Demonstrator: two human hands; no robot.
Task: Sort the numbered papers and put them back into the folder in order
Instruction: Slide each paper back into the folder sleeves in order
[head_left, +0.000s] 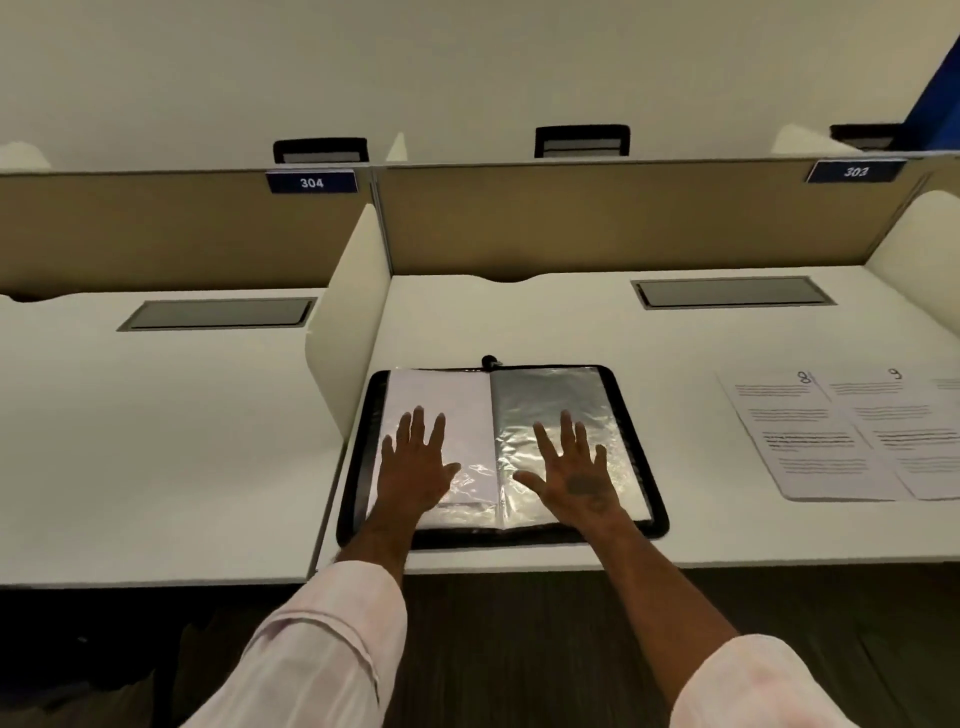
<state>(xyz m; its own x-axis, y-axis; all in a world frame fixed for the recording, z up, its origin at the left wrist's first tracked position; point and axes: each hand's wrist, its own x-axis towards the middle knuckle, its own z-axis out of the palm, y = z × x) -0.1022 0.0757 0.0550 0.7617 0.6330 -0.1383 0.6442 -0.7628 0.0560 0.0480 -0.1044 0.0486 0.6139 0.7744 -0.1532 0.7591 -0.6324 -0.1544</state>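
We see left hand (413, 467) and right hand (571, 473) flat on the open folder (545, 395) mid-frame, each grip apart, fingers spread; numbered papers (810, 441) lie right of frame on desk (519, 322).

White study desks (156, 467) stand between beige partitions (623, 218) labelled 304 and 303, under a plain wall (467, 62); the floor (519, 649) is dark.

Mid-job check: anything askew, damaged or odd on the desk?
Nothing damaged. In the folder, the right plastic sleeve is crinkled under the right hand; paper 8 and paper 9 lie overlapped, skewed to the desk edge.
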